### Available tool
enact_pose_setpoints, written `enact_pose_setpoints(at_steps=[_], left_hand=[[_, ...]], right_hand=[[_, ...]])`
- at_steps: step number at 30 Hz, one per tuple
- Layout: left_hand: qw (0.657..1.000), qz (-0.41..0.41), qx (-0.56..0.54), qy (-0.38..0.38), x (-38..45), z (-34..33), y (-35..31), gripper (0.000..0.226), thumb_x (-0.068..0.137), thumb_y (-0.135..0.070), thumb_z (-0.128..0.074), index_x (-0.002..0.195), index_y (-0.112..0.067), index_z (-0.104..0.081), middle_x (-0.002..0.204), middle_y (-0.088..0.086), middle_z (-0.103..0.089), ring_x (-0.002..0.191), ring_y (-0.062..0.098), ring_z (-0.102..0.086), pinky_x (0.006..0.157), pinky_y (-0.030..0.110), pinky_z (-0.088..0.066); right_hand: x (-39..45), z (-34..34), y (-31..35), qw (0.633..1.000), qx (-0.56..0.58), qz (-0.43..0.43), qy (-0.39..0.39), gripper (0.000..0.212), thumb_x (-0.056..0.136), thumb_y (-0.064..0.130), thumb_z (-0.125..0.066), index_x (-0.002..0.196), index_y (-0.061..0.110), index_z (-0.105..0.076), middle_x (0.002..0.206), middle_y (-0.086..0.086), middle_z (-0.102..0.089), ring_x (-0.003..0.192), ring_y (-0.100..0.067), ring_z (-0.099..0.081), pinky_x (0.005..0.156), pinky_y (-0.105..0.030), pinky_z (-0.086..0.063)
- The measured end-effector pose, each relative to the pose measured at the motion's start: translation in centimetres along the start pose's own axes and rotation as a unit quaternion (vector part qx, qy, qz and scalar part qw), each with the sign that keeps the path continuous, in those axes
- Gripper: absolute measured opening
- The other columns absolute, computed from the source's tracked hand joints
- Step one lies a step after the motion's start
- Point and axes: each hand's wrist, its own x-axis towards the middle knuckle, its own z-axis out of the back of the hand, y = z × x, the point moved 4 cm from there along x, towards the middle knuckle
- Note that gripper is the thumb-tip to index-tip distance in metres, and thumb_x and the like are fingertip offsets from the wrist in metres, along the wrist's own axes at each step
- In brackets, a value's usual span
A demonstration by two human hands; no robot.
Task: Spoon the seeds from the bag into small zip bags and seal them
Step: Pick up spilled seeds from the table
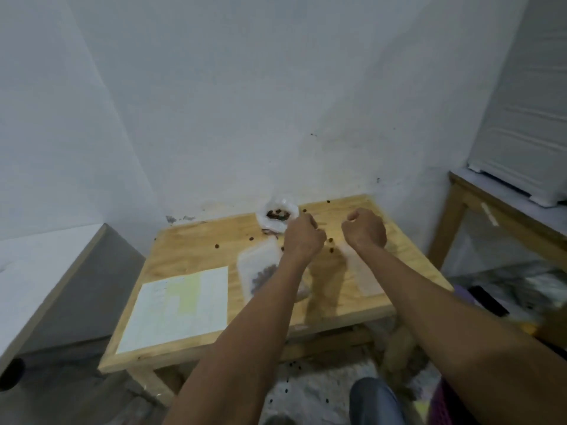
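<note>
- Head view: hands were both stretched forward over a pale wooden surface (190, 240) pushed into a white-walled corner.
- The left hand (303, 237) had its fingers curled into a loose fist just in front of the seed bag (277, 216); whether it pinched a seed could not be told through the blur.
- The right hand (364, 229) was likewise curled, knuckles up, well apart from the left, with nothing plainly seen in it.
- The seed bag, white plastic with its mouth rolled open and dark seeds showing inside, stood at the far edge of the surface against the wall.
- A small zip bag (260, 271) lay flat near the middle of the surface, partly under the left forearm, with a cluster of dark seeds in it.
- A second clear bag (366, 279), seemingly without seeds, lay flat under the right forearm.
- Loose seeds (330, 240) were scattered on the surface between and around the hands, with more on the floor (306, 391) beneath.
- A printed sheet of paper (181, 308) with pale yellow patches lay on the near left part of the surface.
- To the right stood another wooden table (460, 207) carrying a white box (527, 148).
</note>
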Motion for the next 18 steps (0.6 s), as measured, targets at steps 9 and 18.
enact_pose_setpoints(at_steps=[9, 18], left_hand=[[0.987, 0.132, -0.032, 0.084, -0.6, -7.6, -2.4, 0.039, 0.094, -0.009, -0.059, 0.066, -0.014, -0.032, 0.062, 0.002, -0.034, 0.05, 0.016, -0.03, 0.043, 0.026, -0.023], [0.953, 0.231, -0.196, 0.007, 0.0, -9.3, -3.0, 0.04, 0.096, -0.008, -0.06, 0.133, 0.002, -0.052, 0.132, 0.018, -0.059, 0.119, 0.039, -0.06, 0.095, 0.046, -0.053]], right_hand=[[2.1, 1.6, -7.3, 0.99, -0.078, -0.104, 0.053, 0.014, 0.093, 0.02, -0.064, 0.093, 0.007, -0.06, 0.114, -0.018, -0.065, 0.102, -0.04, -0.063, 0.084, -0.043, -0.054], [2.6, 3.1, -8.2, 0.989, 0.028, -0.142, 0.043, 0.044, 0.09, 0.029, -0.063, 0.127, 0.006, -0.057, 0.122, -0.017, -0.063, 0.105, -0.04, -0.063, 0.082, -0.043, -0.055]])
